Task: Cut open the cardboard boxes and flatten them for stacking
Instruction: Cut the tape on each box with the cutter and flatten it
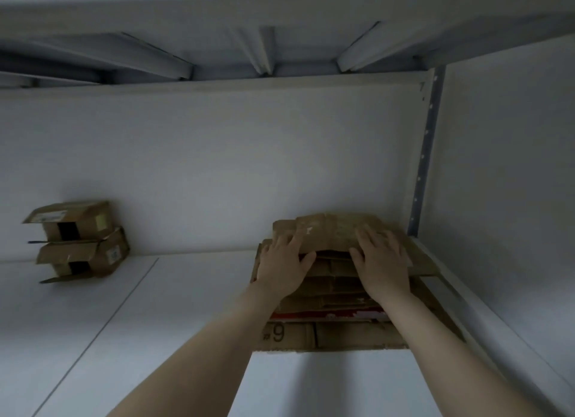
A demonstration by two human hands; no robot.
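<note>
A white shelf fills the view, with the ribbed underside of the next shelf above it and a perforated metal upright in the far right corner.

A stack of flattened cardboard lies on the right part of the shelf, running back to the rear wall just beside the upright. A "9" is printed on its nearest sheet, and a red-and-white edge shows between the layers. On top, at the far end, lies the top flattened piece, its near edge bowed up a little in the middle.

Well apart from the stack, at the left against the rear wall, two boxes not yet flattened sit one on the other. The upper box and the lower box both have flaps hanging open.

Both bare forearms reach in from below. The left hand lies palm-down on the near left part of the top piece. Its fingers are straight and spread across the cardboard, with the thumb at the raised near edge. The right hand lies flat on the near right part in the same way, thumb pointing inward at that edge. Whether either thumb hooks under the edge cannot be told.
</note>
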